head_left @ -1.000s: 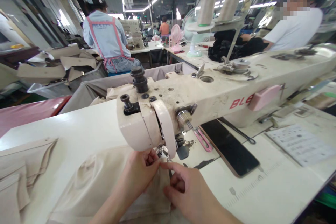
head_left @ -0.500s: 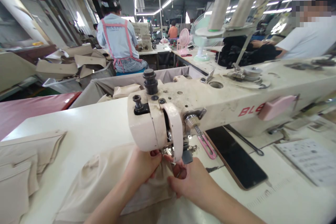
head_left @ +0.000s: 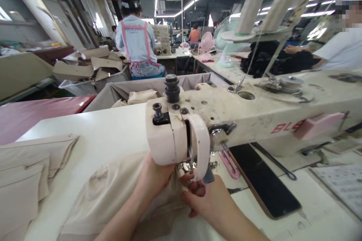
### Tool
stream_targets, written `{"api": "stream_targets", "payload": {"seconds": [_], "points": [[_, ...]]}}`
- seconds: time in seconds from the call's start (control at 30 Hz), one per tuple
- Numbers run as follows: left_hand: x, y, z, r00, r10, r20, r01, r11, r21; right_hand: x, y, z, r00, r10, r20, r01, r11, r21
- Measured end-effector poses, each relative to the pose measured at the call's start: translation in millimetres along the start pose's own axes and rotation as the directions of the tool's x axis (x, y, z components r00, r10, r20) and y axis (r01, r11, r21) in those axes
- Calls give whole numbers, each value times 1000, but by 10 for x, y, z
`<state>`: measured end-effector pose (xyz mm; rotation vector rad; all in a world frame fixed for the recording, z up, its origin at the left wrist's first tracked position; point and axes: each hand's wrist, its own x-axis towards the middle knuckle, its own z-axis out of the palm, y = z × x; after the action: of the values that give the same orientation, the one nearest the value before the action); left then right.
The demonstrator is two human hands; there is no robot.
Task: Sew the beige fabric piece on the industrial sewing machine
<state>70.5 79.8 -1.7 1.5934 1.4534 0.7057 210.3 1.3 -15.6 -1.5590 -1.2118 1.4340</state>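
Observation:
A cream sewing machine head point(head_left: 166, 135) stands over a piece of beige fabric point(head_left: 113, 184), which lies bunched on the white table. My left hand point(head_left: 158, 175) is closed on the fabric just left of the needle area, its fingertips partly hidden under the machine head. To the right of the presser foot, my right hand point(head_left: 205, 196) has its fingers curled together close to the needle. Whatever those fingers hold, if anything, is too small and covered to make out. The needle itself is hidden behind the white curved guard point(head_left: 200, 147).
Stacked beige pieces point(head_left: 25, 180) lie at left. Right of the machine head are a pink-handled tool point(head_left: 230, 165), a black phone point(head_left: 266, 180) and a printed sheet point(head_left: 342, 182). Behind stands a cloth-lined bin point(head_left: 113, 92). A co-worker point(head_left: 138, 41) sits beyond; another person point(head_left: 342, 45) is at right.
The view has shifted, so the machine sits a little farther right in the picture. My right fingers have shifted slightly beside the needle area; my left hand stays on the fabric.

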Motion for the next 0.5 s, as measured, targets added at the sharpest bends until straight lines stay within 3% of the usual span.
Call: {"api": "stream_targets", "payload": {"seconds": [0.1,0.13,0.17,0.23,0.3,0.4,0.5], "points": [[-189,-36,-138,983,176,-44,-170,978,122,-22,-1,18,1000,6,19,-5,1000,-29],[-290,-58,-180,967,255,-8,-250,955,161,-32,-2,23,1000,-2,18,2,999,-51],[-396,-85,-214,941,333,70,-340,920,195,-43,-3,27,1000,-18,7,18,997,-80],[-584,-143,-253,842,448,302,-522,816,246,-80,-9,24,995,-87,-42,79,983,-166],[-691,-182,-258,766,475,433,-616,736,282,-152,-15,8,979,-178,-101,147,955,-257],[-695,-167,-240,776,475,415,-617,710,340,-323,-11,-34,931,-350,-103,282,870,-405],[-640,-113,-213,765,484,426,-641,635,431,-490,15,-73,862,-504,49,457,733,-504]]}}
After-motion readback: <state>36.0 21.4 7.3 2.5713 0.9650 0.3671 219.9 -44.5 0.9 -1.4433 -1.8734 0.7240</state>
